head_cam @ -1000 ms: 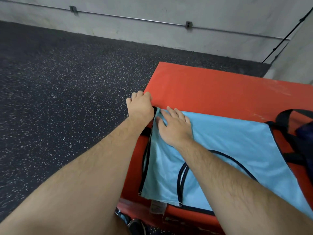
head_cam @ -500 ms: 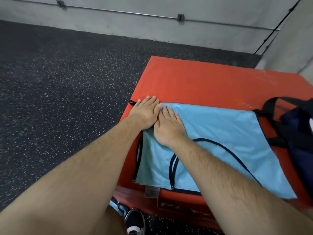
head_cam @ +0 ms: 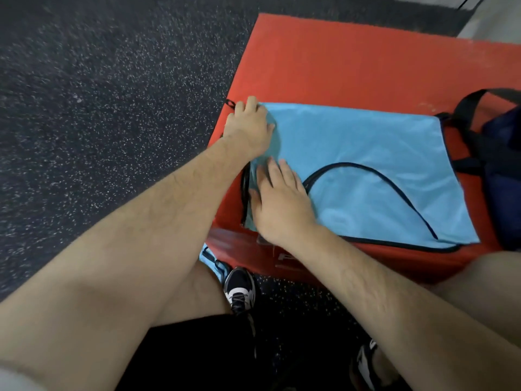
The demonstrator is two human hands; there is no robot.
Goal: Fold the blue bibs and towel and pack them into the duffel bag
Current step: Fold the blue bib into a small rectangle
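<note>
Left grip [head_cam: 248,122] curls round the blue bib [head_cam: 366,153] at its ten-o'clock corner; right grip [head_cam: 282,198] presses flat-fingered at eight o'clock; duffel bag [head_cam: 504,165] at three.

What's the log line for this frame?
step: folding | bib: flat on mat | left hand: grips far-left corner | right hand: flat on bib | bag: at right

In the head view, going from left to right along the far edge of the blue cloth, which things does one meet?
Dark speckled rubber floor → left hand → light blue fabric bib with black trim → dark navy duffel bag with black straps.
</note>
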